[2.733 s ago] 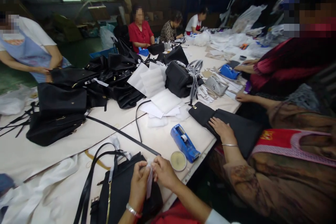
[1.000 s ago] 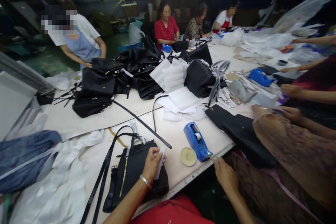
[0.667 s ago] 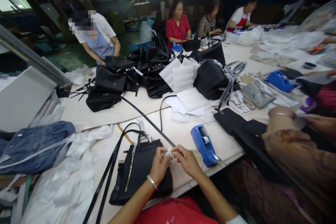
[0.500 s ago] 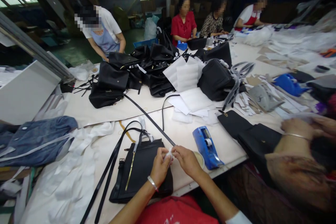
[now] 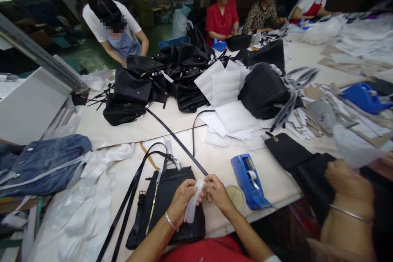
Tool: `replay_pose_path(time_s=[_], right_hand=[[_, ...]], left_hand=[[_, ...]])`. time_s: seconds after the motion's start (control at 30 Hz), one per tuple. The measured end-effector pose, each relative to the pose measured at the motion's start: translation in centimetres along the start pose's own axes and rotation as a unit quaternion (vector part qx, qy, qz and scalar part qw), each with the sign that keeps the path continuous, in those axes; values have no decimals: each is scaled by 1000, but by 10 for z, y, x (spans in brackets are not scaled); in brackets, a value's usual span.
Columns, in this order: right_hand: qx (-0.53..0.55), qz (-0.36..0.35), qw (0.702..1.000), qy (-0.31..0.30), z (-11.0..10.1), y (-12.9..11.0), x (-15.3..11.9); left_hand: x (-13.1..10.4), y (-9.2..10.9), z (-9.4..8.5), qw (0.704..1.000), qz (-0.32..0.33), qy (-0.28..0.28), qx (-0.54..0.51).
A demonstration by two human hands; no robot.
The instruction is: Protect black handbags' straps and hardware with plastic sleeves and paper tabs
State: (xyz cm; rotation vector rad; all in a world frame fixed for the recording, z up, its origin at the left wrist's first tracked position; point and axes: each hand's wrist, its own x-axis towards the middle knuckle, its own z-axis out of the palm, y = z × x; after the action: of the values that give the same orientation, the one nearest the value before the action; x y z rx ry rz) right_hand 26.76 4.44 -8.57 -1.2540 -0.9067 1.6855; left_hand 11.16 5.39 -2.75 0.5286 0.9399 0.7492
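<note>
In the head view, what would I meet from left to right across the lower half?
Denim item, white strips, gold-zipped black bag, right hand, round dish, blue tape dispenser, flat black bag, co-worker's hand.

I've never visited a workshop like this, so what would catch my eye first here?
Probably the heap of black bags across the middle of the table, beside bright white sheets. Nearer, the left hand holds a white strip over a gold-zipped black bag, the right hand near its upper end. A blue tape dispenser sits to their right.
</note>
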Motion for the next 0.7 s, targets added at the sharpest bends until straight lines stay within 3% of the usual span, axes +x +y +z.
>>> replay_pose_path(time_s=[0.1,0.2,0.3,0.43,0.5,0.57,0.7], right_hand=[[15,27,999,-12,-6,6,0],[-19,12,1000,20,-11,-9,-3],[-111,-11,994,-1,-6,-28,-2],[-261,-47,964,-7,0,-39,6],[-286,-57,957,-1,-1,-39,10],[-288,-66,955,18,-1,-36,10],[-198,-33,979,44,4,-23,0]], left_hand=[[3,1,1,1000,1,9,1],[6,-2,5,998,9,19,56],[9,-8,11,990,50,26,132],[8,-17,12,977,95,62,182],[4,-18,7,982,53,63,168],[-4,-17,0,990,-9,24,137],[-20,-11,-12,993,-66,-32,95]])
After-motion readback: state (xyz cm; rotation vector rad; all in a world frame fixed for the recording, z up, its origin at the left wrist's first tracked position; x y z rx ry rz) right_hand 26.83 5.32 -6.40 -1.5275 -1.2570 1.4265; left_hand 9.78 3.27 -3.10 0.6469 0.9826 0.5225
